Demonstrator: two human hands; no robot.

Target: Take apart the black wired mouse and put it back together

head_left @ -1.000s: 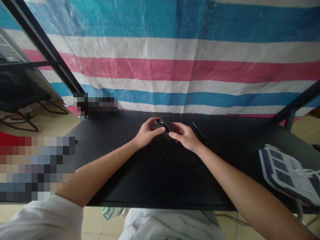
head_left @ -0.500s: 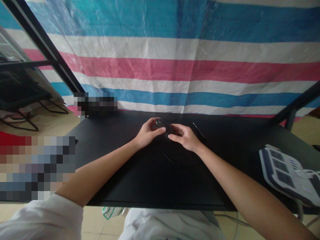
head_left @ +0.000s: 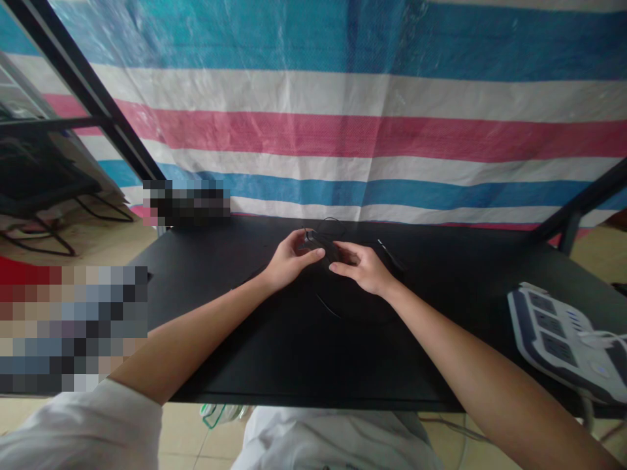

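Observation:
A black computer mouse (head_left: 323,245) is held between my two hands above the black table. My left hand (head_left: 290,259) grips its left side, the thumb lying across the near face and the fingers curled behind. On the other side my right hand (head_left: 365,266) pinches the mouse between thumb and fingers; some fingertips are hidden behind it. A thin black cable (head_left: 329,307) curves over the tabletop below the hands, and a loop of it shows behind the mouse. Just right of my right hand lies a slim tool (head_left: 390,255) with a silvery tip and dark handle.
At the right of the black table (head_left: 274,352) sits a white and dark-blue power strip (head_left: 563,339) with a white cable plugged in. Striped plastic sheeting (head_left: 313,137) hangs behind the table. Blurred-out patches cover things at the left. A metal frame post (head_left: 93,98) rises at the back left.

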